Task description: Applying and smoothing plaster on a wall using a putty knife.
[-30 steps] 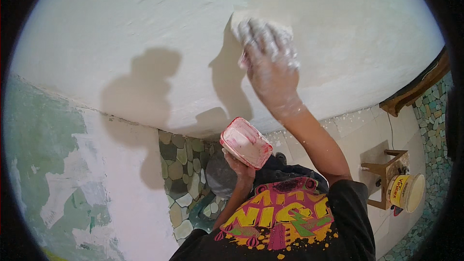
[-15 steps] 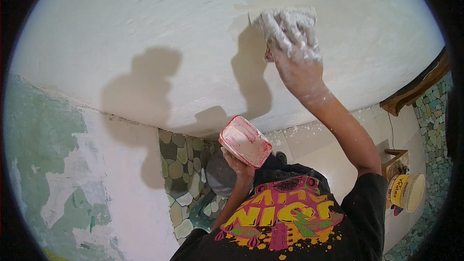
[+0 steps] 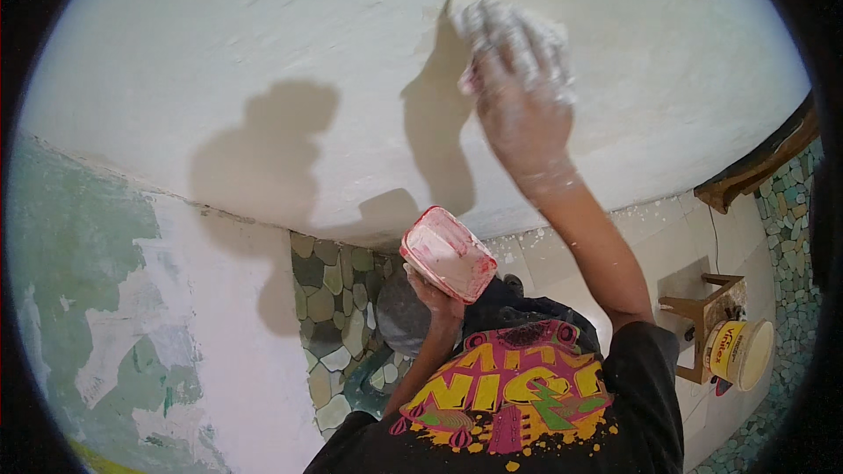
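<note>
My right hand (image 3: 522, 79), coated in white putty, is raised against the pale wall (image 3: 351, 53). Its fingers are closed over a wide putty knife (image 3: 555, 31), mostly hidden behind them and blurred by motion. Lower down, near my chest, my left hand (image 3: 435, 298) grips a small rectangular tub (image 3: 450, 254) from beneath and the side. The tub has red edges, and whitish putty with red streaks covers its inside. A darker, damp-looking patch of wall (image 3: 615, 17) lies beside and above the right hand.
To the left is a wall with patchy green paint and white filler (image 3: 88, 272). At right, a wooden stool (image 3: 702, 316) stands near a yellow-labelled bucket (image 3: 742, 355). White splatters dot the floor tiles (image 3: 562, 250). A brown wooden edge (image 3: 755, 158) juts out at right.
My right hand has shifted slightly left and up along the wall with the putty knife, its forearm swinging left. The tub in my left hand has barely moved.
</note>
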Demonstrator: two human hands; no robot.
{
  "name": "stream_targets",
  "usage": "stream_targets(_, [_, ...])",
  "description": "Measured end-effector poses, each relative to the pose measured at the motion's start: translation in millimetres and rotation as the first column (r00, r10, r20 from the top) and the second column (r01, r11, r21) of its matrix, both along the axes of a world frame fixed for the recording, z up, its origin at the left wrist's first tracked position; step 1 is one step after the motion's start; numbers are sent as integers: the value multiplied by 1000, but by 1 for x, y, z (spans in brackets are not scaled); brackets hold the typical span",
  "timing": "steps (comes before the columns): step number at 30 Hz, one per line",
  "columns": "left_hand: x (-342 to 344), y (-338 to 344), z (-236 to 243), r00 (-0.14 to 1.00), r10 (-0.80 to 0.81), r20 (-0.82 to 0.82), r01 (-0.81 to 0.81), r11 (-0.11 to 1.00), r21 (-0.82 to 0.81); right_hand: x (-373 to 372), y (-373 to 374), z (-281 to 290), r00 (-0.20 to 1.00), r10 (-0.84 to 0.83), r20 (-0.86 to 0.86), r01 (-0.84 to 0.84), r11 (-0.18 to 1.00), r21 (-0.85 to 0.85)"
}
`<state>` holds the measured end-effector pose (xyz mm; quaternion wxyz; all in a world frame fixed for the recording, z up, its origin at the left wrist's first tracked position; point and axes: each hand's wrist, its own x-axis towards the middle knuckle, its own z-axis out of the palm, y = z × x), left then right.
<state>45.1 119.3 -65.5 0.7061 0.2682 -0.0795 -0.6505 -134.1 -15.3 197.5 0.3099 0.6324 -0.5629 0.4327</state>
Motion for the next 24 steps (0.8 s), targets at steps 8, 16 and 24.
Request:
stream_targets(8, [-14,-5,-2,989,-104,106,109,993,-38,35,16,-24,970,237,-60,-223,957,184])
stream_targets(16, [-15,3,-4,995,-79,66,81,996,-29,-14,15,50,981,154,116,-161,986,51])
stream_targets(24, [-13,3,-7,990,-63,124,65,998,-7,28,24,-61,964,226,-141,-164,921,352])
